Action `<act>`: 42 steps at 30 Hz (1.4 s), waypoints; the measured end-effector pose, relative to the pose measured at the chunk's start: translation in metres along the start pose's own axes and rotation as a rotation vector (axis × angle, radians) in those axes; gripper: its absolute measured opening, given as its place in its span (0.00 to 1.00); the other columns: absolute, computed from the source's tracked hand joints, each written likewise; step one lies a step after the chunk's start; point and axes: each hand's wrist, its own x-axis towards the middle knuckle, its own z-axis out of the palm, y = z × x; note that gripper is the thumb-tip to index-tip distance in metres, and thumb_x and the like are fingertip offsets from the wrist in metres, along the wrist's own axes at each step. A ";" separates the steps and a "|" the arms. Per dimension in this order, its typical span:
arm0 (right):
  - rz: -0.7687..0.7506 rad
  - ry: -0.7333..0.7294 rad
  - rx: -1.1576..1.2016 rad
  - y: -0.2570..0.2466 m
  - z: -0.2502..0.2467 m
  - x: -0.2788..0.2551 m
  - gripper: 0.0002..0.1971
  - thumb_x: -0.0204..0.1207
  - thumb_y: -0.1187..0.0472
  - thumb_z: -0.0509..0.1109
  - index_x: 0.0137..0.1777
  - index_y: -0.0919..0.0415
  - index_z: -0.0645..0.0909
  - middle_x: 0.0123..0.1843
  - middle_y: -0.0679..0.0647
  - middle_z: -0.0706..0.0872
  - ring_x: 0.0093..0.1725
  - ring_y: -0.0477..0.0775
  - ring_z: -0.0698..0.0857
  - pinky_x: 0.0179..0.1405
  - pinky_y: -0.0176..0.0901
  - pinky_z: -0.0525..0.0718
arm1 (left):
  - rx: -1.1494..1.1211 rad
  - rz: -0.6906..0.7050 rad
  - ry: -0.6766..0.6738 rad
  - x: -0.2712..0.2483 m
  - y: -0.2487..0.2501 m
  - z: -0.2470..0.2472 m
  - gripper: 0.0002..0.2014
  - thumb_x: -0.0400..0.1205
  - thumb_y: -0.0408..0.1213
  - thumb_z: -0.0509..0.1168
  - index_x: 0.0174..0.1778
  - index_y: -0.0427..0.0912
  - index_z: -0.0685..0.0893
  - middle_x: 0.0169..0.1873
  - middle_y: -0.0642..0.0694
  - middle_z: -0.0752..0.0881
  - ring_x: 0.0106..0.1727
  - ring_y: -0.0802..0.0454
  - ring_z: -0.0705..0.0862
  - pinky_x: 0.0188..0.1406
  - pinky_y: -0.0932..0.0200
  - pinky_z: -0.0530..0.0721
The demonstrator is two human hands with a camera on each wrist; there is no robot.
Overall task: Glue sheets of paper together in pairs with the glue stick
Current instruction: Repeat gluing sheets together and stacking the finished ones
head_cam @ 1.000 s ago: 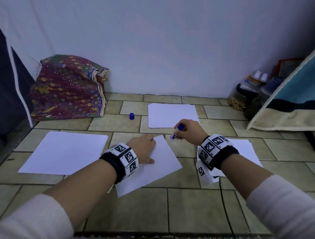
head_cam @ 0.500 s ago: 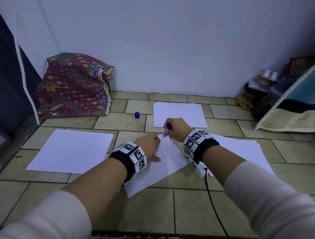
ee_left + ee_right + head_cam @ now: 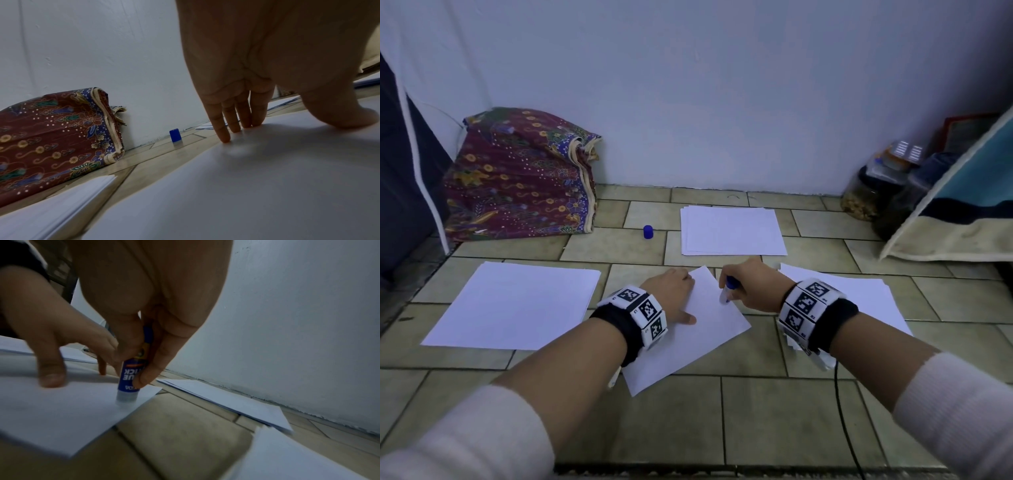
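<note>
A white sheet of paper (image 3: 698, 337) lies tilted on the tiled floor in front of me. My left hand (image 3: 671, 294) lies flat on its far left part, straight fingers (image 3: 232, 120) pressing the sheet (image 3: 257, 178) down. My right hand (image 3: 751, 287) pinches a blue glue stick (image 3: 728, 289) upright. Its tip touches the sheet (image 3: 51, 415) near the far right edge. The right wrist view shows thumb and fingers wrapped round the glue stick (image 3: 131, 378), with the left hand (image 3: 47, 337) beside it. The blue cap (image 3: 648, 232) stands alone on the floor further back; the left wrist view has the cap (image 3: 175, 136) by the wall.
A paper stack (image 3: 732, 231) lies at the back centre, another stack (image 3: 513, 305) at the left, and more sheets (image 3: 873, 301) under my right wrist. A patterned fabric bundle (image 3: 517, 178) leans at the back left. Jars (image 3: 873, 192) and a cushion (image 3: 962, 212) crowd the right.
My right hand has brought the glue stick nearer along the sheet's right edge. The left hand stays pressed on the paper.
</note>
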 end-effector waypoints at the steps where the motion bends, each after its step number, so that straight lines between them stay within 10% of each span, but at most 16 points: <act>1: -0.005 -0.004 0.015 0.003 0.001 -0.006 0.10 0.78 0.65 0.69 0.58 0.63 0.80 0.34 0.39 0.77 0.38 0.44 0.74 0.31 0.27 0.69 | 0.005 0.001 -0.001 0.000 0.000 0.000 0.37 0.77 0.57 0.68 0.77 0.39 0.67 0.71 0.44 0.70 0.73 0.48 0.68 0.67 0.47 0.76; 14: -0.045 -0.080 -0.014 0.023 0.002 -0.046 0.08 0.78 0.64 0.68 0.56 0.59 0.81 0.34 0.38 0.78 0.32 0.35 0.75 0.35 0.29 0.75 | 0.142 -0.050 0.049 -0.002 0.004 -0.002 0.40 0.74 0.64 0.68 0.73 0.38 0.68 0.69 0.44 0.69 0.70 0.47 0.69 0.66 0.51 0.72; 18: 0.044 0.134 0.218 0.032 -0.009 -0.041 0.06 0.76 0.65 0.69 0.52 0.61 0.83 0.39 0.49 0.86 0.37 0.43 0.85 0.39 0.31 0.82 | 0.152 -0.134 0.132 -0.006 0.003 0.000 0.48 0.68 0.69 0.69 0.72 0.37 0.63 0.67 0.43 0.65 0.69 0.45 0.66 0.65 0.51 0.71; 21: 0.142 0.279 0.530 0.035 -0.013 -0.031 0.03 0.76 0.67 0.71 0.49 0.65 0.82 0.38 0.56 0.88 0.33 0.45 0.89 0.38 0.32 0.86 | 0.136 0.055 0.172 -0.007 0.004 0.001 0.45 0.74 0.57 0.71 0.79 0.41 0.57 0.78 0.43 0.54 0.78 0.44 0.57 0.73 0.48 0.67; 25: 0.253 0.317 0.871 0.031 -0.012 -0.014 0.08 0.77 0.68 0.71 0.52 0.71 0.80 0.41 0.67 0.88 0.34 0.55 0.89 0.42 0.43 0.90 | 0.170 0.302 -0.028 -0.007 0.010 -0.001 0.27 0.83 0.29 0.61 0.78 0.50 0.66 0.77 0.48 0.64 0.77 0.47 0.65 0.72 0.50 0.71; 28: 0.286 0.351 0.948 0.027 -0.006 -0.001 0.09 0.76 0.66 0.72 0.53 0.67 0.76 0.38 0.64 0.88 0.28 0.49 0.88 0.36 0.39 0.89 | 0.142 0.246 -0.035 -0.008 0.006 -0.002 0.26 0.86 0.37 0.57 0.80 0.56 0.64 0.79 0.50 0.62 0.77 0.48 0.64 0.67 0.48 0.75; 36: 0.274 0.325 0.660 0.014 0.002 0.032 0.06 0.76 0.63 0.72 0.48 0.64 0.79 0.43 0.62 0.88 0.40 0.57 0.88 0.51 0.51 0.88 | 0.072 0.014 0.023 -0.009 -0.005 -0.006 0.33 0.81 0.56 0.64 0.77 0.41 0.67 0.76 0.45 0.65 0.75 0.47 0.65 0.67 0.48 0.77; 42: 0.099 0.290 0.380 -0.018 0.002 0.059 0.09 0.73 0.63 0.75 0.52 0.63 0.85 0.44 0.51 0.83 0.43 0.47 0.79 0.35 0.26 0.72 | -0.062 -0.131 0.043 -0.009 -0.006 -0.005 0.35 0.75 0.58 0.71 0.69 0.37 0.71 0.65 0.43 0.75 0.63 0.48 0.78 0.61 0.56 0.77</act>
